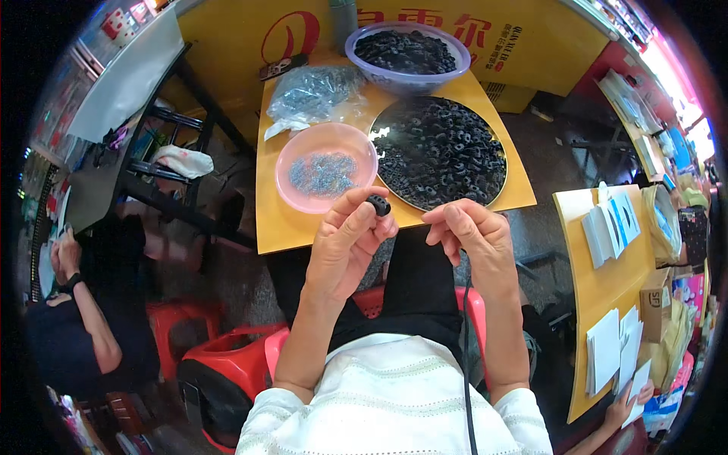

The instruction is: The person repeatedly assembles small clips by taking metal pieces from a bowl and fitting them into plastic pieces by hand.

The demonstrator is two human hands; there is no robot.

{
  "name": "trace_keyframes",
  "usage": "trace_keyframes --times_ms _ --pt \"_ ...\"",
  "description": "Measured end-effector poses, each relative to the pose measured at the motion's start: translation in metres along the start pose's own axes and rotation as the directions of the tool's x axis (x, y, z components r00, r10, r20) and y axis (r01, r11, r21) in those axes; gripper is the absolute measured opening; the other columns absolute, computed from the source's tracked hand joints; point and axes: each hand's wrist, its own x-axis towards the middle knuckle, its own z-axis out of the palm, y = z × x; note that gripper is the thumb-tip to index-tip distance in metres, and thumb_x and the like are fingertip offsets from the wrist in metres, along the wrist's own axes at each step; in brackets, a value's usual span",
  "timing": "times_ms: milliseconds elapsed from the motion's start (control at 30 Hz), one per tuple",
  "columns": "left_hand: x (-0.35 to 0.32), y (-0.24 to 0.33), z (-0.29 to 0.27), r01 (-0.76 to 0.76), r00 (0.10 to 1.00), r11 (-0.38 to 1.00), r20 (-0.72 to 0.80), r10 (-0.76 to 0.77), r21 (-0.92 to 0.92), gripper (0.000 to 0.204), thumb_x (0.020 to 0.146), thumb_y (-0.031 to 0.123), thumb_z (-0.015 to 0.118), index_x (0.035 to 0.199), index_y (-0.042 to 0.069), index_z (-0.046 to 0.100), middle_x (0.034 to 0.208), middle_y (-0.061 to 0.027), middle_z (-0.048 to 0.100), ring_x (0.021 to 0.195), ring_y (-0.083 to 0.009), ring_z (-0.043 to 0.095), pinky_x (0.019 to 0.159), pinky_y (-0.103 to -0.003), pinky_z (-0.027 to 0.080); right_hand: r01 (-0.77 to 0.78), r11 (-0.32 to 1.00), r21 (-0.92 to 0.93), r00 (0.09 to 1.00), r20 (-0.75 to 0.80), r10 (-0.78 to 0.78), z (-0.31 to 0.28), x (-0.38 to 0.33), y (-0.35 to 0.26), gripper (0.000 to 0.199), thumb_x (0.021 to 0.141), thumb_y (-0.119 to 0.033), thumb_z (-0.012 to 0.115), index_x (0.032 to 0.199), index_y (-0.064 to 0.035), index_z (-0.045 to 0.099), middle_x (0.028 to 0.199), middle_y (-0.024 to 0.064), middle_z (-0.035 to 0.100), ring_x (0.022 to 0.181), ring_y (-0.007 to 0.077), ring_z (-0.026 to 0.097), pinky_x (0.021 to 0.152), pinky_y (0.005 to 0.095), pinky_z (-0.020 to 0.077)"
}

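White shirt (pixel 394 409) fabric lies nearest the camera, a dark cord (pixel 467 364) running down its right part. Beyond it, the left hand (pixel 345 243) pinches 1 small black part (pixel 378 204) with holes, between thumb and fingertips, up by the near edge of a yellow table (pixel 277 231). Near it but apart, the right hand (pixel 478 239) has its thumb close to the forefinger; I cannot tell whether these 2 press together or pinch something tiny.

On the table, a pink bowl (pixel 284 182) contains small silvery-blue bits, just beside a round tray (pixel 391 182) of many loose black pieces. Behind these stand a lavender bowl (pixel 406 85) heaped with black pieces and a clear plastic bag (pixel 315 91). To the right, paper stacks (pixel 604 345) lie on another yellow table (pixel 599 292). 1 co-worker's hand (pixel 67 258) shows at far left.
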Motion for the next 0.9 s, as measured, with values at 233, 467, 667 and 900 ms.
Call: trace_keyframes --times_ms 233,467,667,900 --pt "-0.022 -0.004 -0.01 0.053 0.986 0.998 -0.159 -0.047 0.029 0.019 0.092 0.009 0.059 0.109 0.001 0.058 0.091 -0.0096 0.063 0.079 -0.0151 0.062 0.077 -0.028 0.052 -0.043 0.988 -0.148 0.99 -0.137 0.023 -0.017 0.006 0.026 0.019 0.095 -0.017 0.059 0.096 -0.0015 0.069 0.073 0.0012 0.064 0.056 0.0015 0.048 0.047 0.0157 0.0363" --pt "-0.042 -0.028 -0.047 0.204 0.924 0.963 -0.358 -0.131 0.174 0.016 0.089 0.005 0.061 0.104 0.001 0.059 0.093 -0.0121 0.067 0.08 -0.0167 0.066 0.077 -0.028 0.054 0.132 0.661 -0.739 0.959 -0.075 -0.275 -0.044 0.051 0.056 0.01 0.084 -0.009 0.066 0.092 -0.0024 0.068 0.077 0.0103 0.065 0.064 0.0179 0.062 0.06 0.0289 0.0476" --pt "-0.046 -0.054 -0.064 0.319 0.892 0.934 -0.383 -0.238 0.162 0.015 0.09 0.007 0.063 0.104 0.003 0.06 0.095 -0.0098 0.068 0.083 -0.0161 0.067 0.079 -0.027 0.054 0.319 0.299 -0.899 0.894 0.18 -0.411 -0.036 0.084 0.082 0.008 0.078 -0.012 0.068 0.086 -0.0113 0.067 0.083 0.0044 0.058 0.083 0.0224 0.06 0.068 0.0345 0.0505" --pt "-0.033 -0.052 -0.078 0.376 0.874 0.893 -0.416 -0.251 0.249 0.015 0.089 0.008 0.065 0.102 0.002 0.061 0.094 -0.0073 0.067 0.083 -0.0142 0.066 0.078 -0.026 0.053 0.367 0.14 -0.92 0.878 0.292 -0.379 -0.021 0.129 0.097 0.012 0.075 -0.015 0.071 0.086 -0.0118 0.067 0.087 0.0028 0.056 0.088 0.0218 0.055 0.069 0.0326 0.0513"
